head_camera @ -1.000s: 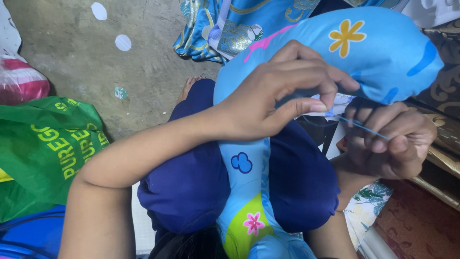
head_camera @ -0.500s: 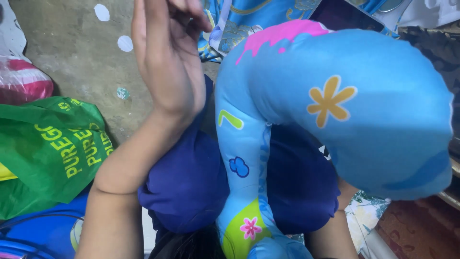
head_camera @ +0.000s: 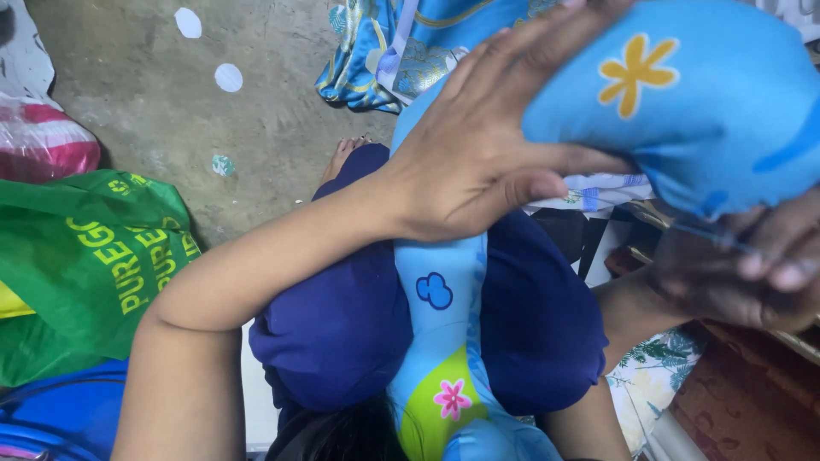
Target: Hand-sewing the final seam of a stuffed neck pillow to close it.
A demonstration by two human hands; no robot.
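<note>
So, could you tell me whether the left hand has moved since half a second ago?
Yes. The left hand has come down and to the right, away from the white paper dots on the floor, and now lies flat on the blue pillow.

The concrete floor carries a green bag and a red-and-white sack left of the left hand, and patterned blue cloth above it.

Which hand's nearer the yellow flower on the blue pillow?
Left. The left hand lies on the blue pillow, fingers just left of the yellow flower; the right hand sits underneath the pillow, lower right.
</note>
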